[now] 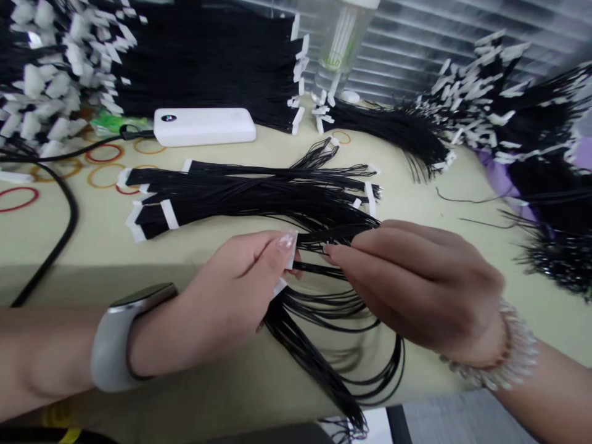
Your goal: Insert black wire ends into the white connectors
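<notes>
My left hand point(231, 290), with a white smartwatch on its wrist, pinches the white-taped end of a bundle of thin black cords point(319, 327) that loops down over the table's front edge. My right hand point(416, 290), wearing a beaded bracelet, has its fingers closed on strands of the same bundle just right of the left thumb. Behind both hands lie flat bundles of black cords with white tape bands point(250, 194) on the beige table point(92, 259).
A white power bank point(203, 126) with a black cable point(60, 228) sits at the back left. Coloured rubber bands point(104, 154) lie near it. Large heaps of taped black cords fill the back left point(194, 55) and right point(518, 117). A clear bottle point(340, 43) stands behind.
</notes>
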`<state>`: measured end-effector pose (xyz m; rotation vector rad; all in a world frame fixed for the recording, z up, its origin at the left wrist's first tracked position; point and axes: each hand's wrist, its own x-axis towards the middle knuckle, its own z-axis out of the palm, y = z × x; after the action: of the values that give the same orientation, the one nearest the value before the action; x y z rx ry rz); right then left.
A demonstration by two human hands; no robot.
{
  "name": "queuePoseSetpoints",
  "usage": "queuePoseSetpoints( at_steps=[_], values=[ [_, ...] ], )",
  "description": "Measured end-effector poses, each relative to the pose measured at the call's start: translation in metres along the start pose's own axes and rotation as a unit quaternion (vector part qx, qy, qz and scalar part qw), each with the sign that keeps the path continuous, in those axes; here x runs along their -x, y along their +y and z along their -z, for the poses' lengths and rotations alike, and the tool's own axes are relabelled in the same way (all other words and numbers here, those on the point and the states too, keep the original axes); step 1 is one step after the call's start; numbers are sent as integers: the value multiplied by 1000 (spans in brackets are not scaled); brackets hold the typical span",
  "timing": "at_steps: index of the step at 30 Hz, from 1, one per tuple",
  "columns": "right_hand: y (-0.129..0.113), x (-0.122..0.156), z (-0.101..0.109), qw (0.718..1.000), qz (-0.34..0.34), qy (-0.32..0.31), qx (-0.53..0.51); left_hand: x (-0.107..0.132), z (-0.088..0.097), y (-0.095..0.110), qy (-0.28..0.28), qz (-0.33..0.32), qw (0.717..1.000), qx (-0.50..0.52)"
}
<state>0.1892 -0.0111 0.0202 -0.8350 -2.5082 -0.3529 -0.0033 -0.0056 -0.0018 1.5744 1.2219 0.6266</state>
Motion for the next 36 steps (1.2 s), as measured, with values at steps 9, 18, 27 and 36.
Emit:
queuePoseSetpoints(
  at_steps=[9, 18, 27, 36],
  values=[
    [-2, 0, -5, 999, 25, 24, -16, 2, 2, 4, -24, -63, 996, -65],
    [5, -5, -4, 997, -59, -26, -43, 2, 0, 4, -16, -30, 999, 4],
    [1, -5, 37, 943, -179, -174, -221, -3, -2, 4, 20, 36, 997, 71],
    [-22, -11, 2, 859, -203, -299, -362, -3, -2, 8, 46, 12, 999, 10]
  ],
)
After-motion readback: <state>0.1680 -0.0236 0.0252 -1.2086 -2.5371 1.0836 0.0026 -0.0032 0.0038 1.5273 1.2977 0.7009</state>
